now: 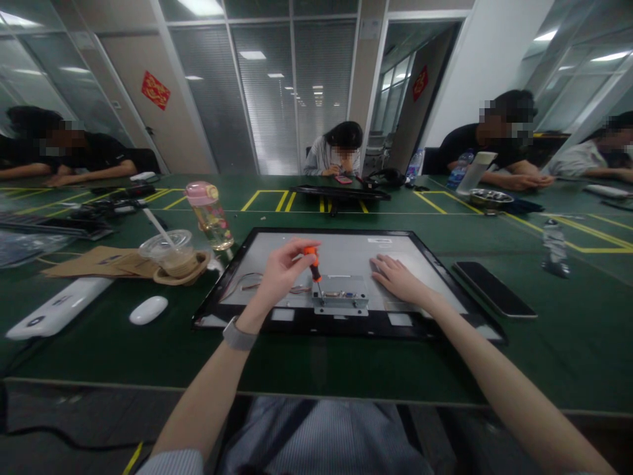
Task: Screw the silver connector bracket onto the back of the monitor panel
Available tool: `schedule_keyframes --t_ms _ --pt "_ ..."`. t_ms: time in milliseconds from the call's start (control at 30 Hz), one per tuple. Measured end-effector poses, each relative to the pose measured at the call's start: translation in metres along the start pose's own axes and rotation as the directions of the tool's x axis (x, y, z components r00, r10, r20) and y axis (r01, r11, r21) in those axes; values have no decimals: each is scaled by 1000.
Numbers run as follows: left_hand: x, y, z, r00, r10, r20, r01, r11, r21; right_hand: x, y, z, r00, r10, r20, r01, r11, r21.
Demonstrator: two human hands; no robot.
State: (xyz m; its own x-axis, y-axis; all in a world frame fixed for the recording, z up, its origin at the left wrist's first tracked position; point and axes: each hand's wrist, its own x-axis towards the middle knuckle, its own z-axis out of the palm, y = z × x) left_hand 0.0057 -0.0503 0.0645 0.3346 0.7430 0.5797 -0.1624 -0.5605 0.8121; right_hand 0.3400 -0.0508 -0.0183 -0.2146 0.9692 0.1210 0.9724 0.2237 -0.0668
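Note:
My left hand [284,267] grips an orange and black screwdriver [313,261] by its handle. The screwdriver's shaft points down at the left part of a metal bracket [341,305] with connector ports. I cannot tell whether the tip sits in a screw. This bracket is on the back of a flat monitor panel [262,257] with a black frame, lying on the table. My right hand [395,277] rests flat on the panel, right of the bracket, fingers spread and holding nothing. Thin wires [247,284] lie on the panel's left side.
On the green table [346,369], a drink cup [171,247], pink-lidded bottle [210,214], white mouse [148,310] and white power strip [59,307] stand or lie left. A phone [493,289] lies right of the panel; a dark screen [341,192] lies beyond it. Several people sit around.

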Motion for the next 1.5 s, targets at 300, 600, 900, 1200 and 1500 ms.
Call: schedule_keyframes --t_ms 300,600,900,1200,1500 --pt "-1 5 -3 997 -28 72 29 1000 -11 0 -2 -3 1000 4 24 -3 1000 -16" --pt "1 4 2 997 69 -40 -62 985 159 0 -1 -2 1000 4 13 -4 1000 -8" --pt "0 1 0 999 1 34 -2 1000 31 1 1 2 1000 -1 3 2 1000 -8" --pt "-1 7 1 997 -12 71 10 1000 24 1 3 2 1000 -12 -4 12 1000 3" --pt "2 6 -1 1000 26 -12 -25 995 98 0 -1 -1 1000 5 14 -5 1000 -10"
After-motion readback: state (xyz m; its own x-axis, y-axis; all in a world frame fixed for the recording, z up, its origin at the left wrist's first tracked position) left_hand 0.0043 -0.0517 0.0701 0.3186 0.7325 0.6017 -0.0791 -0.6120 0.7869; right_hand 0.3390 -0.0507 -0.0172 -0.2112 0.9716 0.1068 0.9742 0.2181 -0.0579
